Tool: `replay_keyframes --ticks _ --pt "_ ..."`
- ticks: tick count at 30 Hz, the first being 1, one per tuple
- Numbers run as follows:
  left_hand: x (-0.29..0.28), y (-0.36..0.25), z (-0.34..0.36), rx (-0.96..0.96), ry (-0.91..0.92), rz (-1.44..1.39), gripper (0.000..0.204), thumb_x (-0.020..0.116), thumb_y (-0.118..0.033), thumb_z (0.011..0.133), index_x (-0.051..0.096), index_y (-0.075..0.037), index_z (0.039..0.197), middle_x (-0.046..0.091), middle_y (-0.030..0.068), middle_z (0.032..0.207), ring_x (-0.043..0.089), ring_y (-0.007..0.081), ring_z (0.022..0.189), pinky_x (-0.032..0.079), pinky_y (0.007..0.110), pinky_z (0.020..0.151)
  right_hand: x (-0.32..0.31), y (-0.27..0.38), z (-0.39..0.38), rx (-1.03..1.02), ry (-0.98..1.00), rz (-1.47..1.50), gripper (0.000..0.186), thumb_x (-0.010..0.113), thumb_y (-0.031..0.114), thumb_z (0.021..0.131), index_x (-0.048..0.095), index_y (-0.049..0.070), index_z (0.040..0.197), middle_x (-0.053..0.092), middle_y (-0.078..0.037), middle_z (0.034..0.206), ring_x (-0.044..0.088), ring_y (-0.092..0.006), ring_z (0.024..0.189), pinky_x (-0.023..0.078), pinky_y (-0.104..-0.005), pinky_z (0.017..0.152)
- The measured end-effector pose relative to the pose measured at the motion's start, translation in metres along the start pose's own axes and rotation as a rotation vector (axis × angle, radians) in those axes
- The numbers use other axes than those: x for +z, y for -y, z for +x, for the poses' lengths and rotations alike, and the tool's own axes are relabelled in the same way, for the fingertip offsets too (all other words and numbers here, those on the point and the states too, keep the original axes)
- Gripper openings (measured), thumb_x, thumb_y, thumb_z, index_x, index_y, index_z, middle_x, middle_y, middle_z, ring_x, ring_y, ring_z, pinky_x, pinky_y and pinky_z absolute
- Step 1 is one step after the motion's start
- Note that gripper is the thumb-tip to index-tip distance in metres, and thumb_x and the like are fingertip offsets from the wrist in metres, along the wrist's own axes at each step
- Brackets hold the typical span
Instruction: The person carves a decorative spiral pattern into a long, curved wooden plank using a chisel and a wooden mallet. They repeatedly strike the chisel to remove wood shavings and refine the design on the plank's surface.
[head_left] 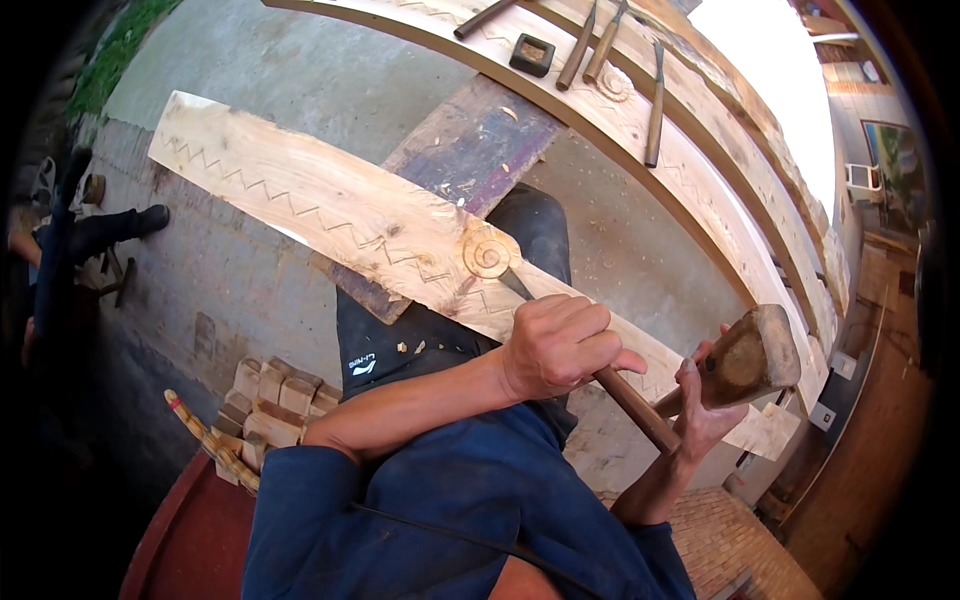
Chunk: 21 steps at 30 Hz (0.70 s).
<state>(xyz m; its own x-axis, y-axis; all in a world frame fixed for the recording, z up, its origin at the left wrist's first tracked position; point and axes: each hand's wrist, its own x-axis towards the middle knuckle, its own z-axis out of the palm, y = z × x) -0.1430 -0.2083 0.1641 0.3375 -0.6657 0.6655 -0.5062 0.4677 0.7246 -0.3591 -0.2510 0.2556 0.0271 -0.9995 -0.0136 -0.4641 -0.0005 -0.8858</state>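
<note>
- Your left hand [565, 345] wraps tightly around a chisel [635, 408], the hand nearer the carving.
- Your right hand [708, 405], toward its 4 o'clock, curls its fingers around a wooden mallet [750, 355].
- The chisel's blade aims between 10 and 11 o'clock at the rim of a carved spiral [487, 253]; whether its tip touches, you cannot tell.
- The spiral's pale plank [320, 205] runs from 10 to 4 o'clock, crossing a dark bench board [470, 140].
- Beyond, past 12 o'clock, loose hand tools [655, 120] lie on a timber beam [690, 190].
</note>
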Motion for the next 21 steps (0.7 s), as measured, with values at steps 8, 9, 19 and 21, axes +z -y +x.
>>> replay_keyframes --ticks 8,9,19,21 --pt "0.0 0.006 0.022 -0.165 -0.083 -0.026 0.046 0.09 -0.015 0.089 0.05 -0.008 0.068 0.042 0.0084 0.063 0.047 0.0263 0.049 0.034 0.04 0.045 -0.027 0.031 0.025 -0.416 -0.143 -0.03 0.062 0.081 -0.007 0.09 0.052 -0.006 0.145 0.067 -0.015 0.121 0.067 -0.0187 0.097 0.059 -0.0326 0.092" --pt "-0.001 0.007 0.025 -0.18 -0.095 -0.034 0.044 0.087 -0.009 0.091 0.05 -0.007 0.068 0.041 0.0098 0.063 0.044 0.0279 0.049 0.033 0.042 0.046 -0.035 0.044 0.034 -0.506 -0.143 0.032 0.059 0.079 -0.003 0.093 0.052 -0.005 0.145 0.065 -0.014 0.118 0.065 -0.0181 0.095 0.058 -0.0315 0.088" --pt "-0.003 0.011 0.031 -0.243 -0.191 -0.033 0.043 0.085 -0.008 0.094 0.05 -0.005 0.069 0.04 0.0111 0.063 0.044 0.0298 0.049 0.033 0.043 0.047 -0.014 0.073 0.048 -0.893 -0.09 -0.849 0.06 0.086 0.012 0.087 0.066 -0.001 0.143 0.077 -0.014 0.129 0.074 -0.0311 0.118 0.054 -0.0447 0.11" --pt "-0.002 0.011 0.03 -0.253 -0.196 -0.037 0.043 0.084 -0.008 0.095 0.05 -0.005 0.069 0.041 0.0114 0.064 0.045 0.0305 0.049 0.033 0.043 0.047 -0.018 0.091 0.055 -0.873 -0.021 -0.878 0.075 0.091 0.012 0.08 0.065 -0.001 0.149 0.075 -0.016 0.139 0.073 -0.0344 0.127 0.058 -0.0443 0.105"
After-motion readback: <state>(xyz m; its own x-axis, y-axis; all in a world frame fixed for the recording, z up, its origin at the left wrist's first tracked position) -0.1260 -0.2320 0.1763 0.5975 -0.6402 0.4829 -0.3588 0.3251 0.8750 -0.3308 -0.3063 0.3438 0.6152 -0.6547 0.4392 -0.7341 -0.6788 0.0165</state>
